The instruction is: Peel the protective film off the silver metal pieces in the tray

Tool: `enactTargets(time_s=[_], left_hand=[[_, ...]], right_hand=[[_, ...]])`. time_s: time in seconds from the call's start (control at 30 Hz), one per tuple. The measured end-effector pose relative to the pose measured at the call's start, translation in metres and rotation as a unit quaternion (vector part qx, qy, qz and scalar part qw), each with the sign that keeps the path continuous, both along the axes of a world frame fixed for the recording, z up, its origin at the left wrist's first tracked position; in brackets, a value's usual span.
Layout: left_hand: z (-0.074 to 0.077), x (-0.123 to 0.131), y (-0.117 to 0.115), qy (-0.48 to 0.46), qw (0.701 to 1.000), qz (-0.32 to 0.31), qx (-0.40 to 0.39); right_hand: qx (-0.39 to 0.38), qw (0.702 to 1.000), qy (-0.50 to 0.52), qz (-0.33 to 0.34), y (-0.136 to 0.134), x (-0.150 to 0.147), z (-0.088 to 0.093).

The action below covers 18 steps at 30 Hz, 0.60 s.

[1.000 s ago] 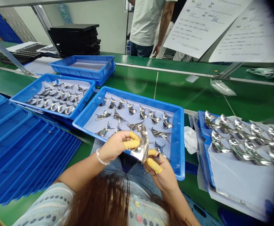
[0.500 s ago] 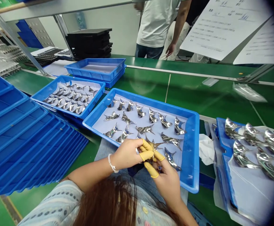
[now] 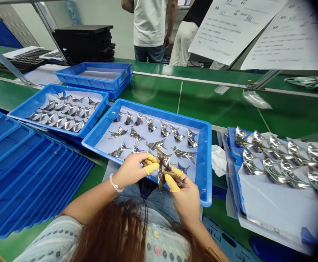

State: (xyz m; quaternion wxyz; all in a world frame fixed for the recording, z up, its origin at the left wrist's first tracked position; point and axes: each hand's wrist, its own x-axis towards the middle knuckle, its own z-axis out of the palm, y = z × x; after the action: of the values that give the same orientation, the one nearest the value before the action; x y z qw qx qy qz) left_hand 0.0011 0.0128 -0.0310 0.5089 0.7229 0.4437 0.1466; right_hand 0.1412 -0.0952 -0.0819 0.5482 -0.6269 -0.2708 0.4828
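Observation:
A shiny curved metal piece with pointed corners (image 3: 163, 163) is held up over the front of the blue tray (image 3: 208, 163) before me. My right hand (image 3: 185, 191), with yellow finger cots on thumb and fingers, pinches its lower right side. My left hand (image 3: 137, 168), also in yellow finger cots, closes on its left edge with thumb and fingertips. Similar metal pieces, such as a curved metal part (image 3: 184, 154), lie in rows on the white paper in the tray. Some near the front are partly hidden by my hands.
At left, another blue tray (image 3: 104, 103) holds more pieces, beside stacked blue trays (image 3: 39, 163). On the right, metal parts (image 3: 281, 171) rest on a paper-lined tray, with a crumpled white tissue (image 3: 218, 160) near it. Papers (image 3: 235, 29) hang above; two people stand behind the bench.
My hands have raised the metal piece and turned it, so its broad curved face now shows between them. My view has swung right, bringing more of the right-hand tray into sight.

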Motion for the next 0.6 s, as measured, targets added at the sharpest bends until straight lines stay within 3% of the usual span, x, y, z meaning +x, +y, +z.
enactTargets(time_s=[0.1,0.23,0.4,0.5,0.6], left_hand=[[-0.006,0.004,-0.002,-0.001,1.000,0.015,-0.028],[-0.009,0.000,0.009,-0.003,0.998,0.010,-0.057],[0.002,-0.045,0.075,0.061,0.998,0.025,-0.019],[0.003,-0.085,0.120,0.086,0.986,0.063,-0.129],[-0.012,-0.114,0.145,0.115,0.972,0.069,-0.192]], right_hand=[[-0.004,1.000,0.005,0.012,0.001,0.000,0.003],[0.005,0.999,0.019,0.034,0.000,0.000,-0.007],[0.010,0.984,0.179,-0.006,0.000,0.004,-0.029],[0.017,0.967,0.252,-0.026,0.005,0.008,-0.037],[0.026,0.955,0.293,-0.028,0.011,0.011,-0.042]])
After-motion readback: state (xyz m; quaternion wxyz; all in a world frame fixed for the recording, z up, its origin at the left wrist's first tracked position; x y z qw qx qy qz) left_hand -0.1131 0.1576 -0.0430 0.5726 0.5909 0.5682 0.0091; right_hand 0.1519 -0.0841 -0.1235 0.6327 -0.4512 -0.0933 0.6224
